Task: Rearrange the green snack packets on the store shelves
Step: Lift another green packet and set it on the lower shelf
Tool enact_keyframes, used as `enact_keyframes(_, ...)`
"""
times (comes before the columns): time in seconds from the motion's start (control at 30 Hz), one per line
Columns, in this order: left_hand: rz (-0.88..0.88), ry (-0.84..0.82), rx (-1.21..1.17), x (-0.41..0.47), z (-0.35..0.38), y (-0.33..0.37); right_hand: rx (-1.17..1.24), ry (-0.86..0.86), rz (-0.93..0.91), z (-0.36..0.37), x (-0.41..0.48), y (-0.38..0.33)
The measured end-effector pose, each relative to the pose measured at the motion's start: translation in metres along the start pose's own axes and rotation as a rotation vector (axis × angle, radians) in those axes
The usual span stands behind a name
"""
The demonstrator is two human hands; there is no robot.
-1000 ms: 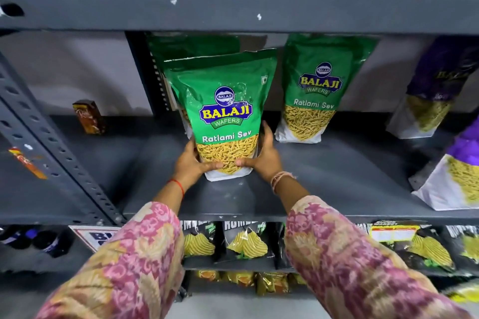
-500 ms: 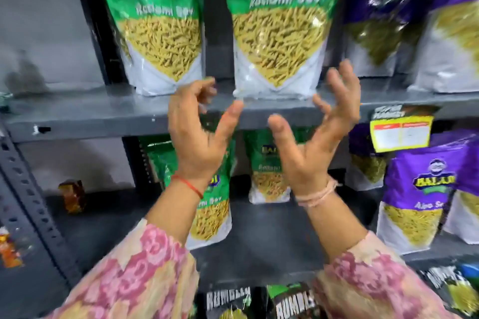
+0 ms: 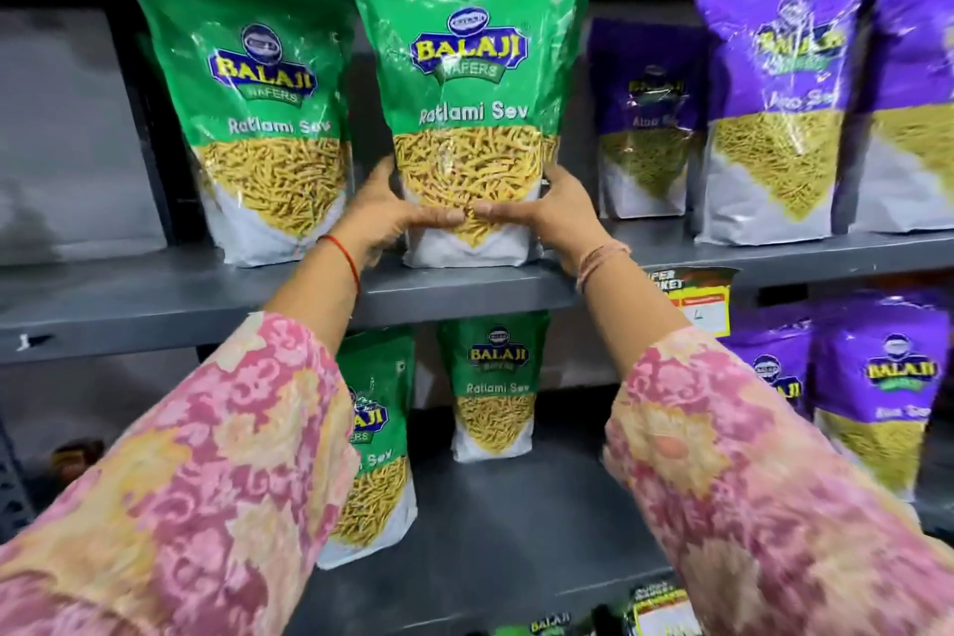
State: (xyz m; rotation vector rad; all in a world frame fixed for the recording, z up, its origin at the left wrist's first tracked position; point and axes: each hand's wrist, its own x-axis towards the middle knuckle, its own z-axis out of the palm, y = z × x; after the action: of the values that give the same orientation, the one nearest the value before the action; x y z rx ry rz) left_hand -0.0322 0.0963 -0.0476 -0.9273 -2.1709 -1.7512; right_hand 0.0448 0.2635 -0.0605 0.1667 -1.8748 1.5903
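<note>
A green Ratlami Sev packet stands upright on the upper grey shelf. My left hand grips its lower left side and my right hand its lower right, thumbs pressed on the clear front window. A second green packet stands just left of it. On the lower shelf stand two more green packets: one partly hidden behind my left sleeve, one further back.
Purple Aloo Sev packets fill the right side of the upper shelf, and more purple ones stand at the lower right. A yellow price tag hangs on the upper shelf's edge. Dark packets show at the bottom.
Both hands left the green packet on the lower shelf, rose open, and now hold the middle green packet on the upper shelf. The view has tilted upward.
</note>
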Motion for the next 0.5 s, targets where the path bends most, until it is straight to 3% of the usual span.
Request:
enact_keyframes(0.33,0.277,0.128,0.005,-0.085,0.005,0.039,-0.019,0.109,-0.293,-0.015,-0.074,-0.022)
enact_keyframes(0.5,0.37,0.201,-0.058,-0.154,0.031,0.011,-0.044,0.15,-0.371,-0.029,-0.145,0.0)
